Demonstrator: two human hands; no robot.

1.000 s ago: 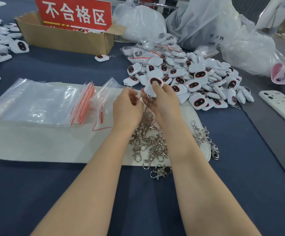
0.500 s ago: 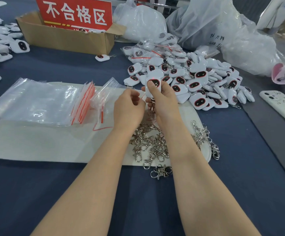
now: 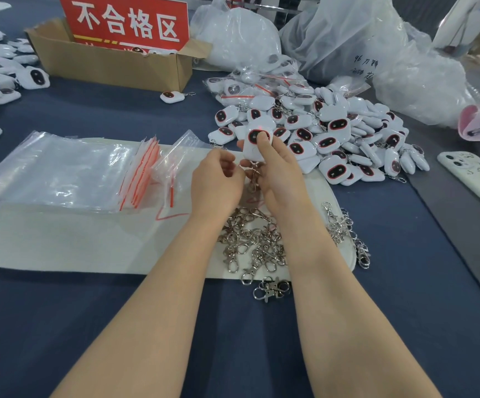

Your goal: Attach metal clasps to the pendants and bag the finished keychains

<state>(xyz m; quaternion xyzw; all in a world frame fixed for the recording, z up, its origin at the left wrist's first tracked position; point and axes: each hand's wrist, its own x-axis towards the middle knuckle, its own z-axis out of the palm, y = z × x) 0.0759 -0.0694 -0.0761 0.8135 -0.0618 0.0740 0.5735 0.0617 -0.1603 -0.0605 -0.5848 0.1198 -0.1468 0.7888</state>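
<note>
Centrally, right hand [image 3: 279, 179] gripping white pendant [image 3: 257, 140], left hand [image 3: 218, 182] curled beside

Bright, even light from above leaves only soft, faint shadows on the blue tablecloth [image 3: 89, 326]. Glare whitens the plastic sacks [image 3: 345, 35] and glints off the zip bags [image 3: 60, 173]. Edges bow from wide-angle distortion; the upper right corner blurs.

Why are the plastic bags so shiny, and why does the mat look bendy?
Head view: light glints off the clear zip bags in white patches, and the metal clasps sparkle too; the wide-angle lens curves the edges of the white mat; the pendant in the right hand is sharp, while the top right corner looks smeared.
</note>
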